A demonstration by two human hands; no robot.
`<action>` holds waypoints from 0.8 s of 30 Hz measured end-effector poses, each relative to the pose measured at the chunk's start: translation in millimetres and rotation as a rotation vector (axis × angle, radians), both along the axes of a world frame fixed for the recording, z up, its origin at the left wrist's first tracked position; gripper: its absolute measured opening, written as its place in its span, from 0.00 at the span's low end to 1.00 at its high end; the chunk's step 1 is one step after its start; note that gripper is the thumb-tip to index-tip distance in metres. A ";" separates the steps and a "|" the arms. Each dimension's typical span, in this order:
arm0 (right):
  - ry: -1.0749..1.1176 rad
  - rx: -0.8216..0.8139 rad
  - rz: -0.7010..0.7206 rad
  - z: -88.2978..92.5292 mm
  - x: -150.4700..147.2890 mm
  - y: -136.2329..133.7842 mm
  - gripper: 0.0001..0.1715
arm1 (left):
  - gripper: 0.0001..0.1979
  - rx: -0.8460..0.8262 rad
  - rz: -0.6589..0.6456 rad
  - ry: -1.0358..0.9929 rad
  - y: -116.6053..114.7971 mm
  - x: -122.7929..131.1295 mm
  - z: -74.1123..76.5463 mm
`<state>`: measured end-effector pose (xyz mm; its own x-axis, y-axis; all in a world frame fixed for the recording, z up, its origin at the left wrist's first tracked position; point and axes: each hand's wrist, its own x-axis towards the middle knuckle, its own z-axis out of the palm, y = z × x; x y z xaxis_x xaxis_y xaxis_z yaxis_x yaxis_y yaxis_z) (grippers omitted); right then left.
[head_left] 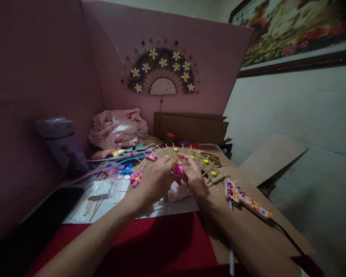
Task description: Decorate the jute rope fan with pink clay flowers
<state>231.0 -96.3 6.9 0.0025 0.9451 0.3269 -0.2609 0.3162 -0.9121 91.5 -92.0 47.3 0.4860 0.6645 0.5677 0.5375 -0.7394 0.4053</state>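
My left hand (pixel 160 174) and my right hand (pixel 195 177) meet above the table, both with fingers closed on a lump of bright pink modelling clay (pixel 178 171). Behind and below them lies a half-round fan (pixel 144 164) covered in twine, with thin sticks poking out along its outer edge. Two pink clay flowers with yellow centres sit on its left part: a lower flower (pixel 135 179) and an upper flower (pixel 151 157). Several yellow clay dots, such as one dot (pixel 206 161), follow the curve to the right. My hands hide the fan's middle.
A flower-patterned glue gun (pixel 248 201) with a black cord lies at right. Loose sticks (pixel 89 206), plastic bags (pixel 102 188) and a dark phone-like slab (pixel 52 204) are at left. Behind stand a tumbler (pixel 60 142), bundled pink cloth (pixel 118 129) and cardboard (pixel 193 129). A finished-looking fan (pixel 163 69) hangs above.
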 end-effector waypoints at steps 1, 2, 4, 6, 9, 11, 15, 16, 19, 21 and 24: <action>0.001 0.018 0.002 -0.1 -0.2 -0.3 0.24 | 0.04 0.016 0.045 0.006 -2.6 1.2 -2.3; 0.003 0.034 0.008 -0.2 -0.4 -0.6 0.24 | 0.03 0.025 0.076 0.009 -4.4 1.6 -4.2; 0.000 0.063 0.016 -0.8 -0.5 -1.1 0.24 | 0.01 0.031 0.093 0.019 -6.6 1.0 -6.7; -0.012 0.091 0.013 -1.6 -0.1 -1.2 0.24 | 0.01 0.022 0.066 0.005 -8.5 -0.4 -7.6; -0.040 0.128 0.026 -2.2 1.4 -1.3 0.23 | 0.02 -0.042 0.023 -0.085 -10.7 -2.6 -8.0; -0.062 0.140 0.060 -1.9 1.9 -1.7 0.23 | 0.03 -0.099 -0.015 -0.152 -11.0 -4.4 -9.1; -0.062 0.138 0.113 0.1 -0.9 -3.4 0.26 | 0.04 -0.156 -0.020 -0.249 -8.9 -7.0 -13.7; -0.050 0.127 0.118 0.7 -2.1 -3.8 0.26 | 0.04 -0.179 -0.027 -0.275 -8.4 -7.1 -15.0; 0.018 0.090 0.112 3.2 -4.5 -4.9 0.21 | 0.05 -0.285 -0.088 -0.409 -7.1 -5.9 -17.6; 0.080 0.069 0.097 5.4 -4.2 -5.1 0.19 | 0.05 -0.350 -0.123 -0.527 -6.3 -5.1 -18.1; 0.138 0.041 0.075 8.4 -1.9 -4.5 0.17 | 0.07 -0.392 -0.180 -0.632 -4.4 -5.4 -18.6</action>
